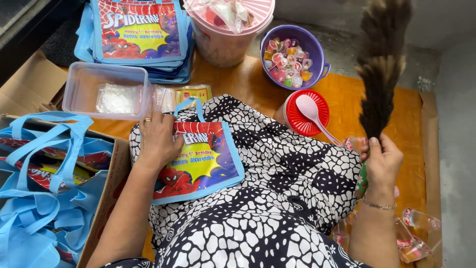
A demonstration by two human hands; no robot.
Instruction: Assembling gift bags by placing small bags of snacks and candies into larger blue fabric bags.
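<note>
Small blue fabric tote bag with a cartoon print panel (198,161) lies flat on the person's lap, over a black-and-white patterned garment (277,198). Left hand (157,141) rests palm-down on the bag's left half, fingers spread flat — pressing, not closed around it; a ring shows on one finger. Right hand (383,161) is closed around the handle of a brown feather duster (381,59), held upright with the plume pointing away from the person; a thin bracelet sits at the wrist. Just beyond the bag on the orange-brown wooden surface (357,99): a clear rectangular plastic container (106,89) with small clear packets inside, and a red-lidded round tub (305,114) with a pink plastic spoon (315,116) lying across the lid. Farther off — a stack of matching blue tote bags (139,34), a pink-lidded bucket (230,30), a purple bowl of small jelly cups (295,57). At left, a cardboard box (106,198) holding more blue bags.
</note>
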